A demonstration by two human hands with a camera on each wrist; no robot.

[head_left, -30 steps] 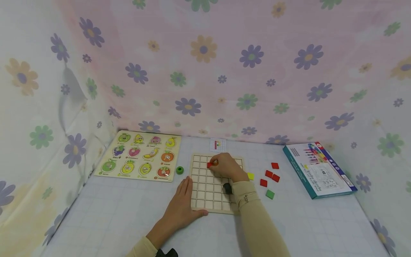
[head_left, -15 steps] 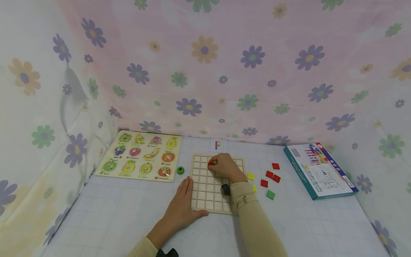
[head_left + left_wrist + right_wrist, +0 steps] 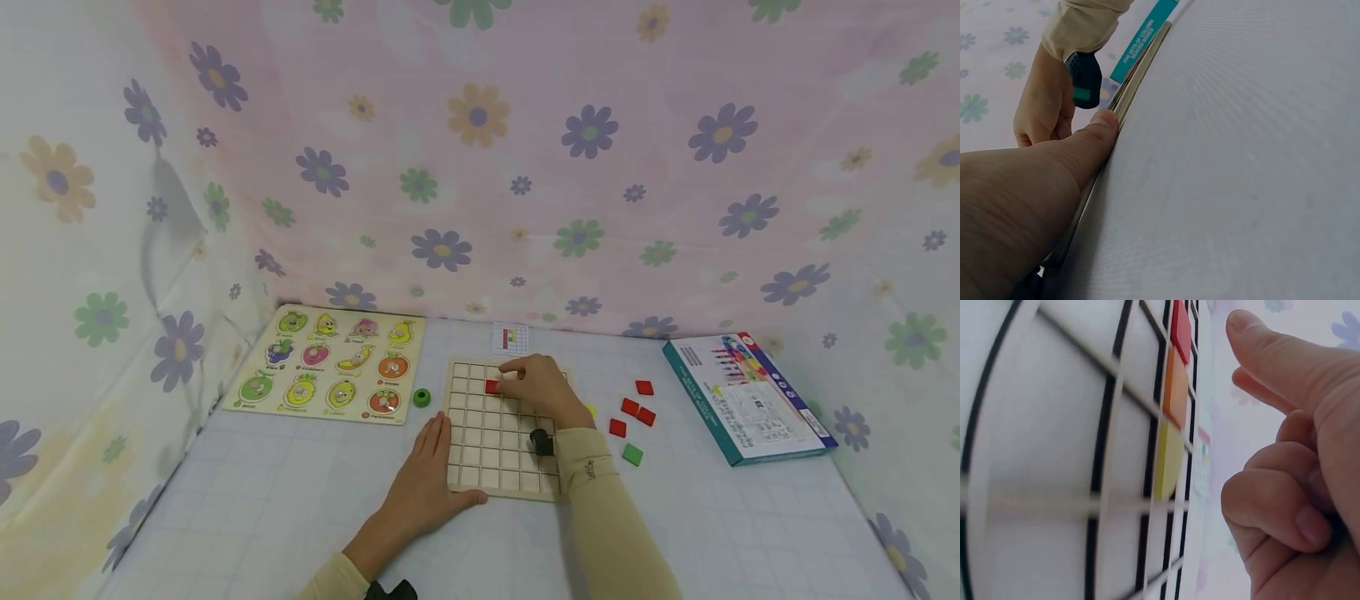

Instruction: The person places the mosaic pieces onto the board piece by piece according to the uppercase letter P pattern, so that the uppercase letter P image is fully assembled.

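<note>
A wooden grid board (image 3: pixel 474 458) lies at the middle of the table. My left hand (image 3: pixel 423 483) rests against it, fingers along its left side and thumb at the front edge; the left wrist view shows the thumb (image 3: pixel 1105 119) on that edge. Over the board's far part is my right hand (image 3: pixel 542 392), its thumb and index finger apart with nothing between them. A red tile (image 3: pixel 492 387) lies in a cell by the right thumb. In the right wrist view that red tile (image 3: pixel 1181 331), an orange tile (image 3: pixel 1175 387) and a yellow tile (image 3: pixel 1169 459) sit in a row.
Several red tiles (image 3: pixel 617 427) and a green tile (image 3: pixel 632 454) lie right of the board. A small patterned card (image 3: pixel 510 338) is behind it. At left are a green ring-shaped piece (image 3: pixel 422 397) and a fruit puzzle board (image 3: pixel 390 415); a flat box (image 3: pixel 750 400) lies far right.
My right hand has let go of the red tile and moved slightly right, its thumb and index finger spreading apart. The tile stays in its cell, and the left hand keeps its place.
</note>
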